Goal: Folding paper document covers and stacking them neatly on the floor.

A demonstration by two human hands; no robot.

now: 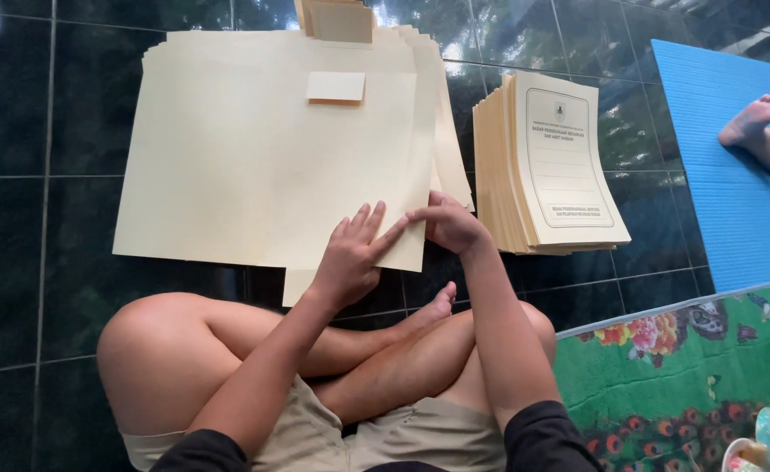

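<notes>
Two hands on the top sheet (263,166), both at its near right corner. Lying flat on a pile (451,149) of like cream sheets, on the dark tiled floor (35,218), just before the crossed legs. Left hand (350,258) spread flat with fingers apart, pressing the sheet near its edge, gripping nothing. Right hand (450,225) closed narrow on the corner, pinching the edge. By the look, taking up or folding of this one sheet, only begun. Calls next for a pinch on a single sheet, with the palm pressing so the pile does not slide. Small card (335,86) on the far part. Stack of printed folders (542,166) just beside, right. Farther off, blue mat (708,175) with another person's foot (752,118).
</notes>
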